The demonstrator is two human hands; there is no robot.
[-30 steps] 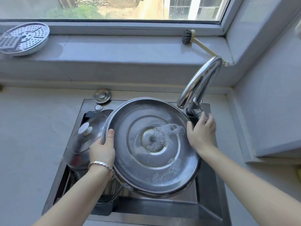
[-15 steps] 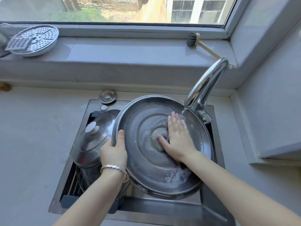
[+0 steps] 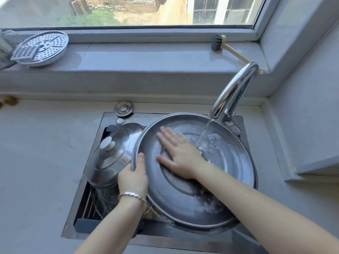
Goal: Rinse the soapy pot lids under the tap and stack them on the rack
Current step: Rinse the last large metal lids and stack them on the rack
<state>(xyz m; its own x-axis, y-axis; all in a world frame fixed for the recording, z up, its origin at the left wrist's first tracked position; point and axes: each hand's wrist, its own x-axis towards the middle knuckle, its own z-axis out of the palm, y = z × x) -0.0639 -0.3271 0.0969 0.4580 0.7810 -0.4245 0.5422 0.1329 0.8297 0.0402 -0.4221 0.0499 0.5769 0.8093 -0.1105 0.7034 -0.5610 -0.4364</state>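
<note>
A large steel pot lid (image 3: pixel 229 180) lies tilted over the sink, underside up, with foam near its lower edge. My left hand (image 3: pixel 133 177) grips its left rim, thumb inside. My right hand (image 3: pixel 178 155) lies flat and spread on the lid's inner face, fingers blurred. The tap (image 3: pixel 233 90) runs; its stream strikes the lid just right of my right hand. A smaller domed lid with a white knob (image 3: pixel 111 154) sits on a pot in the sink's left part, over a wire rack (image 3: pixel 88 208).
The sink (image 3: pixel 82 180) is set into a grey counter. On the windowsill lie a perforated steamer plate (image 3: pixel 44 47) at the left and a dish brush (image 3: pixel 229 48) at the right. A round metal plug cover (image 3: pixel 123 108) sits behind the sink. A wall block stands at the right.
The right hand left the tap's base and went onto the lid's inner face, sliding leftward. Water started flowing and most of the central foam is gone. The left hand kept its grip.
</note>
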